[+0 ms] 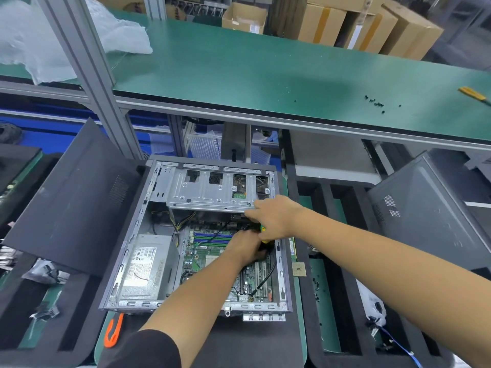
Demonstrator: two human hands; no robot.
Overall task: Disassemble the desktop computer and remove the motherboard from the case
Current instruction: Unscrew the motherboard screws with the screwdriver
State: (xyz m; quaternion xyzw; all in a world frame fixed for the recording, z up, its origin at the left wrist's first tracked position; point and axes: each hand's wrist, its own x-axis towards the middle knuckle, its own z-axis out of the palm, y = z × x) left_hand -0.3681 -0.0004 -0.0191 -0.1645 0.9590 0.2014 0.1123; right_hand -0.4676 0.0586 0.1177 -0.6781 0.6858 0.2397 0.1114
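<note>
The long green table (pixel 265 73) runs across the upper part of the view; on it lie a crumpled plastic sheet (pixel 119 35) at the left and a small group of black screws (pixel 377 103) toward the right, and cardboard boxes (pixel 345 25) stand behind it. Below it, the open computer case (pixel 125 256) lies on its side on a dark mat. Inside the case, the silver drive cage (pixel 212 189) fills the far end, the grey power supply (pixel 148 266) sits in the left part, and the green motherboard (pixel 202 256) lies flat in the right part, with black cables over it. A dark side panel (pixel 71 200) leans at the left of the case, and another grey case (pixel 430 213) stands at the right. Both hands are inside the case over the far right corner of the motherboard. The right hand (pixel 276 219) holds a tool with a yellow and green handle (pixel 263 231). The left hand (pixel 247 247) is just below it, touching it, fingers curled down; what its grip holds I cannot tell. An orange tool (pixel 114 330) lies beside the near left corner of the case.
</note>
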